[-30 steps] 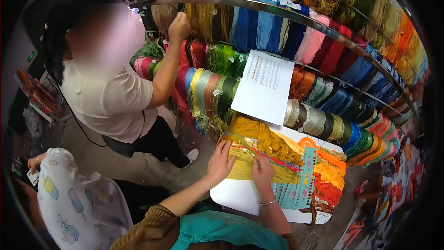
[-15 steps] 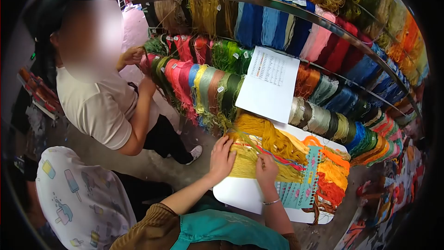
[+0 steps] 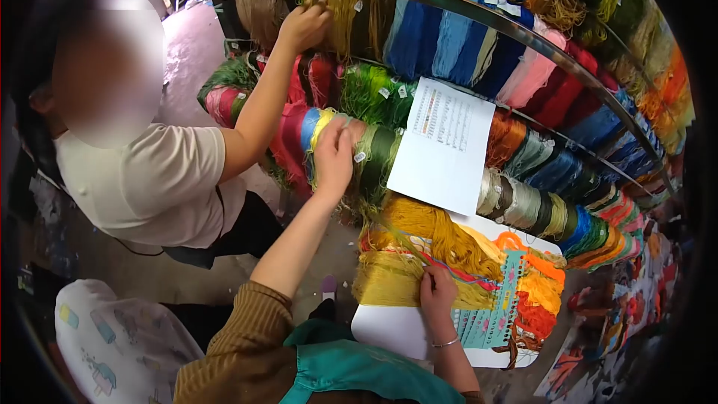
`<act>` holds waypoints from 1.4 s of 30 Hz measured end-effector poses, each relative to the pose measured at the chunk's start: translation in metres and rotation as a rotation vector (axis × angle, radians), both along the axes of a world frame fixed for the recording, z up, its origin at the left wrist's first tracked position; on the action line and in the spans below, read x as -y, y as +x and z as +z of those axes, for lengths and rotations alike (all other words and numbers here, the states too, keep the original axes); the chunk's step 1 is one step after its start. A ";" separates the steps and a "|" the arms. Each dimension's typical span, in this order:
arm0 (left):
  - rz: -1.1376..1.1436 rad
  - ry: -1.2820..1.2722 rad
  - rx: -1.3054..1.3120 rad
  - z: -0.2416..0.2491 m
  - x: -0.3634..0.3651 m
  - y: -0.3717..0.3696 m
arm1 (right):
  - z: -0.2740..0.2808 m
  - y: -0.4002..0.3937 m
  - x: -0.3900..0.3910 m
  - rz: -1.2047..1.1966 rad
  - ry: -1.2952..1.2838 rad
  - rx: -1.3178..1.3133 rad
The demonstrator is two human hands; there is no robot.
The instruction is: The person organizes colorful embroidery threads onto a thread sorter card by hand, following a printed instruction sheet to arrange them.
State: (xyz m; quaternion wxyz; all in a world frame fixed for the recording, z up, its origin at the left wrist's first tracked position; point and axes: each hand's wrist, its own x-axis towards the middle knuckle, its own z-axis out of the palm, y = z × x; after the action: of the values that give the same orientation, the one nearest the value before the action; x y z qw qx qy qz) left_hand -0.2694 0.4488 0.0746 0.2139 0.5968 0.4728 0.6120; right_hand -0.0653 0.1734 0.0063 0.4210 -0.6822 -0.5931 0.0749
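Note:
My left hand (image 3: pixel 334 158) lies against the hanging thread skeins on the rack, near a yellow skein (image 3: pixel 321 129) and a dark olive skein (image 3: pixel 376 151). Its fingers are stretched upward over the threads, and their tips are partly hard to make out. Pinched in my right hand (image 3: pixel 438 293) is an olive-green thread strand (image 3: pixel 407 245), which slants up to the left. Below that strand spread mustard-yellow threads (image 3: pixel 389 280) on a white board (image 3: pixel 385 322). A turquoise punched card (image 3: pixel 508 284) holds orange and yellow threads beside my right hand.
A printed white sheet (image 3: pixel 441 150) leans on the rack above the board. A curved metal rail (image 3: pixel 419 1) crosses in front of blue skeins (image 3: pixel 441 37). To my left, a co-worker in a light shirt (image 3: pixel 149 179) reaches toward the upper skeins. A popsicle-print cloth (image 3: pixel 112 344) is lower left.
My left hand has left the mustard threads and moved up to the rack skeins. My right hand keeps the olive strand. The co-worker's hand has risen to the upper row.

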 end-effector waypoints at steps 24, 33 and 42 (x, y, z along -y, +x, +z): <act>-0.064 -0.116 0.539 -0.015 -0.248 -0.036 | 0.002 -0.004 -0.015 -0.014 -0.043 0.055; -0.074 -0.175 0.653 -0.002 -0.219 -0.034 | 0.009 -0.008 -0.015 -0.040 -0.087 0.026; -0.347 -0.145 0.847 0.012 -0.151 -0.044 | 0.004 -0.005 -0.013 -0.017 -0.014 0.087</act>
State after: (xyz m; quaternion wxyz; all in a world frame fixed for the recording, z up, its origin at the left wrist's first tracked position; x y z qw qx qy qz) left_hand -0.3132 0.5994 0.0866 0.5288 0.3479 0.2786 0.7223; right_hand -0.0708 0.1865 0.0108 0.3904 -0.6930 -0.6044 0.0456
